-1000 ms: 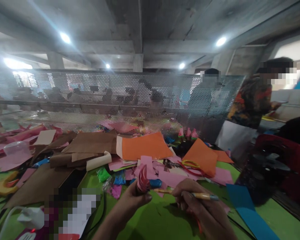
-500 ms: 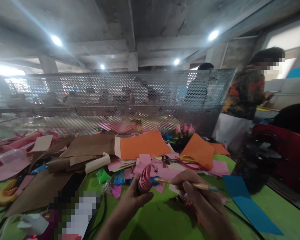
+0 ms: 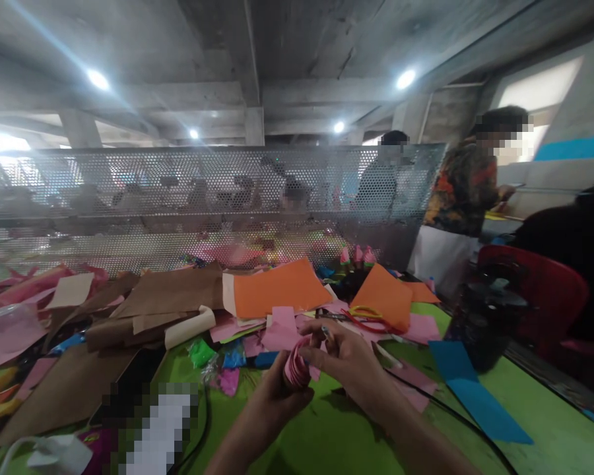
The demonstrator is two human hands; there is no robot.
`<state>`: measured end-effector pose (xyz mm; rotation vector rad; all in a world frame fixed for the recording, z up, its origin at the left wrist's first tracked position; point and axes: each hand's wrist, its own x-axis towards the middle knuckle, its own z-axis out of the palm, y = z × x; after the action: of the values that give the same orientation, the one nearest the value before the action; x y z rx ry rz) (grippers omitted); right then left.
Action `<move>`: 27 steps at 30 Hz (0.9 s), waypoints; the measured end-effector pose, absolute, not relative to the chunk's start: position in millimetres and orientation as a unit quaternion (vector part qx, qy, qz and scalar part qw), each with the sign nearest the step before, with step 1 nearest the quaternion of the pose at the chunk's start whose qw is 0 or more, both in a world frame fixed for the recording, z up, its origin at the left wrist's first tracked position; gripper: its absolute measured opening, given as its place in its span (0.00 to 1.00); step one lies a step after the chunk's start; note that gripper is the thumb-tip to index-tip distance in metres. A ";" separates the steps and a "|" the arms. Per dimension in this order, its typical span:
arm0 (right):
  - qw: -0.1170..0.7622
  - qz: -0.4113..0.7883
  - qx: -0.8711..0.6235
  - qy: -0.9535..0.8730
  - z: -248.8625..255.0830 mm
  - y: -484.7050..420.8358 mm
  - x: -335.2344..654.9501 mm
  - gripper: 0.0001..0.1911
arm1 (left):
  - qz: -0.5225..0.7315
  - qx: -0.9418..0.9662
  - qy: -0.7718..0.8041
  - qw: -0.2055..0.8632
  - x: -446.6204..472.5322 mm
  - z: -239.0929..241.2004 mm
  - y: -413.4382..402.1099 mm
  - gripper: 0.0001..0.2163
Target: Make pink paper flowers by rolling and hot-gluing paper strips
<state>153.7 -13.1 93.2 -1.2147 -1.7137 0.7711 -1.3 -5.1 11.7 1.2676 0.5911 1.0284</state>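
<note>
A pink cone-shaped piece with ridged, spiralling layers sits in my left hand, whose fingers and thumb are wrapped round its lower part. Over its top edge, my right hand is closed with the thumb and fingertips at the rim. The grey-blue end of a slim wooden tool pokes up between the right fingers; most of its shaft is hidden by that hand. Small bags of green clay and blue clay lie left of the cone on the green table.
Orange sheets, brown paper and pink scraps cover the table's back, before a perforated metal screen. Red-and-yellow-handled scissors lie there. A blue strip, a black cable and a dark container are at right. A person stands beyond.
My right hand has moved left onto the cone's top. The wooden tool has turned from lying across the hand to mostly hidden, with its grey-blue end up. The view has shifted slightly right.
</note>
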 end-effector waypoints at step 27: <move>0.466 0.360 -0.444 -0.675 49.5 -18.8 140.3 0.13 | 0.558 0.295 0.197 0.751 8.1 -3.9 14.8 0.20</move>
<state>140.3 -18.8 49.5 -1.0890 -1.6577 0.8842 8.1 14.8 -3.9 0.6442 0.4294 1.2187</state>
